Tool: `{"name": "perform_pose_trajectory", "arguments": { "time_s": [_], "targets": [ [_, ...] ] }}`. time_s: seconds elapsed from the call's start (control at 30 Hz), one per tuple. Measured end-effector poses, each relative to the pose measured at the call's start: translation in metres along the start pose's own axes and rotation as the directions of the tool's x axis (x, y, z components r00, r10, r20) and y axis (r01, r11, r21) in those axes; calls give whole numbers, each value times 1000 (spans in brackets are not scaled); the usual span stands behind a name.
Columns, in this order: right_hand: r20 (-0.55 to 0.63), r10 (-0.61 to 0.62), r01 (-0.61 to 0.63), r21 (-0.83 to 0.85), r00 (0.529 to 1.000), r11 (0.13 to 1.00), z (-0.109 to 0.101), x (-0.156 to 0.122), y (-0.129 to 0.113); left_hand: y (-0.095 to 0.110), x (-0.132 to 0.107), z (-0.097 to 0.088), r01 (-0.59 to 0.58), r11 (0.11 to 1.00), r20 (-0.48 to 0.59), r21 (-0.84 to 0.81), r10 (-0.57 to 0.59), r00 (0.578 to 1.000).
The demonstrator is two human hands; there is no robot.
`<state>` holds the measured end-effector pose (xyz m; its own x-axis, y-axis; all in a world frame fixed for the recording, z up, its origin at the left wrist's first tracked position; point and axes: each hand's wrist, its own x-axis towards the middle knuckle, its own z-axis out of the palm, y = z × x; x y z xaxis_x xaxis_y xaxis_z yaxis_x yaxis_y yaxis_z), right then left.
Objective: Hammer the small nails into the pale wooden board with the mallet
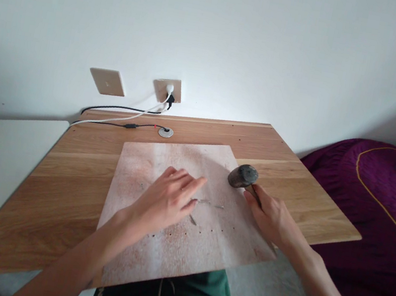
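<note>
Blotchy pale board (133, 167), roughly square with pinkish-brown scuffs, sits mid-frame on a wood-grain worktop (61, 185). Few thin metallic nail-like bits (193, 219) lie at its centre, just beside the left hand (170, 196), which is loosely spread and kinda blocks the view of the board. Right hand (272, 215) is wrapped round the handle of a chunky, dark, scuffed mallet (242, 176), right of centre. Cables (131, 126) upper left, shiny purple fabric (395, 203) far right.

- Bare left forearm (104, 243) slanting from the lower left; bare left hand (173, 195) near centre, back upward, index finger extended, thumb apart.
- Bare right forearm (329, 286) from the lower right; bare right hand (271, 213) right of centre, fingers curled tight.
</note>
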<state>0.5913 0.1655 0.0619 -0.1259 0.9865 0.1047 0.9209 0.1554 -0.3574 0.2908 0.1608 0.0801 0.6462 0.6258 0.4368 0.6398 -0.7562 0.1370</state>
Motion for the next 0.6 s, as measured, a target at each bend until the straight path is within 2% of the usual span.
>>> {"name": "perform_pose_trajectory", "arguments": {
  "time_s": [0.07, 0.13, 0.2, 0.3, 0.4, 0.47, 0.53, 0.6],
  "targets": [
    [-9, 14, -14, 25, 1000, 1000, 4, -1, 2, 11, 6, -2, -127, 990, 125, 61, 119, 985],
    [-13, 21, -21, 31, 1000, 999, 7, -3, 1, 19, 10, 0, -188, 974, 228, 127, 155, 961],
    [-12, 18, -18, 24, 1000, 1000, 9, -4, 1, 23, 11, 3, -182, 972, 283, 150, 134, 950],
    [-15, -14, 14, 19, 1000, 1000, 9, -5, 1, 21, 10, 5, -175, 978, 289, 118, 134, 948],
    [-21, -49, 49, 10, 999, 999, 10, -6, 1, 7, 12, -3, -128, 991, 188, 47, 117, 975],
    [-19, -54, 53, -6, 998, 999, 10, -6, 1, -7, 16, -15, 1, 999, 42, -54, 1, 999],
    [-11, -58, 58, -16, 998, 998, 10, -6, 2, -23, 22, -28, 130, 970, -100, -206, -153, 983],
    [-2, -65, 65, -12, 998, 998, 10, -6, 3, -35, 27, -35, 193, 932, -134, -305, -243, 961]
  ]
}}
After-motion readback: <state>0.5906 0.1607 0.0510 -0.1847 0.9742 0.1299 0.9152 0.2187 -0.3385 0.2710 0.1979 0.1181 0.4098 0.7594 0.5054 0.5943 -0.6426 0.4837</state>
